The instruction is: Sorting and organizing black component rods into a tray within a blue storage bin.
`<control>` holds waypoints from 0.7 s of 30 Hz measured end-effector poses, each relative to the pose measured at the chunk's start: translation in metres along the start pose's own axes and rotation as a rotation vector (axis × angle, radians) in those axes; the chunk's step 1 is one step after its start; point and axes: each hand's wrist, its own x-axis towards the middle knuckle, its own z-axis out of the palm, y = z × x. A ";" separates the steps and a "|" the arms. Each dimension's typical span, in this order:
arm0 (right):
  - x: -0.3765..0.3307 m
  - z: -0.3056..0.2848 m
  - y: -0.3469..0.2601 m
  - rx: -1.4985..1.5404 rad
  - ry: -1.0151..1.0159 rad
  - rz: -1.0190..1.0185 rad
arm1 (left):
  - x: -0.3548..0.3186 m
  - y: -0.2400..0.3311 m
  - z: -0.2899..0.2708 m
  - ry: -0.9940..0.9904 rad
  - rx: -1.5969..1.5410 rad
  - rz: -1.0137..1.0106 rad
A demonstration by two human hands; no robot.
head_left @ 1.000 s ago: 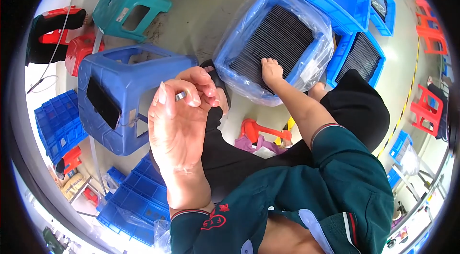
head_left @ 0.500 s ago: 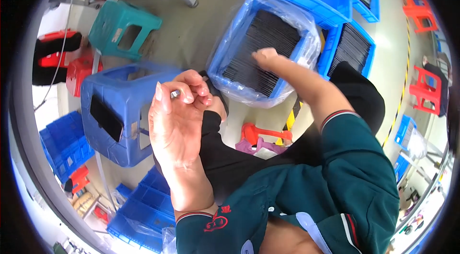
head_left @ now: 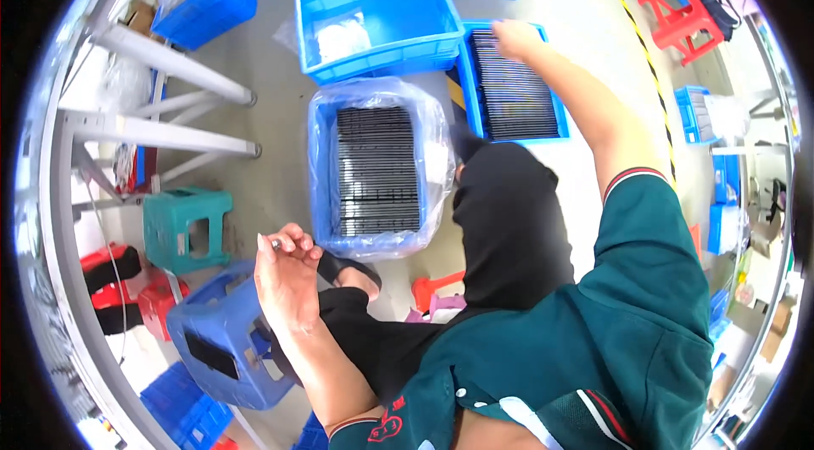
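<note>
My left hand [head_left: 288, 289] is raised palm up with its fingers curled, beside the near left corner of the plastic-lined blue crate [head_left: 322, 195]. A small silvery metal piece [head_left: 276, 245] shows between its thumb and fingers; most of it is hidden. Rows of thin black strips [head_left: 377, 166] fill that crate. Out to the far right, my right hand [head_left: 515, 40] is over the far end of a second blue crate [head_left: 562, 123], which holds similar black strips [head_left: 515, 94]. Its fingers are smeared, so whether it grips a strip is unclear.
Behind the lined crate stands a larger blue crate [head_left: 381, 5] with clear plastic inside. On the left are a green stool [head_left: 165, 225], a blue stool [head_left: 220, 323] with a dark phone-like slab [head_left: 203, 354], and white table legs [head_left: 170, 128]. Yellow-black tape [head_left: 632, 22] runs along the right.
My right hand has moved from above the lined crate to the crate on the right. The view has turned rightward. My left hand stays raised with the metal piece.
</note>
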 end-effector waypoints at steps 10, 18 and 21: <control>-0.049 0.186 0.075 -0.098 -0.108 0.140 | 0.053 -0.058 -0.009 0.176 0.120 -0.194; 0.008 0.270 0.110 -0.341 0.105 0.026 | 0.089 -0.087 -0.028 0.365 0.197 -0.298; 0.027 0.249 0.109 -0.323 -0.085 -0.102 | 0.096 -0.087 -0.016 0.401 0.226 -0.298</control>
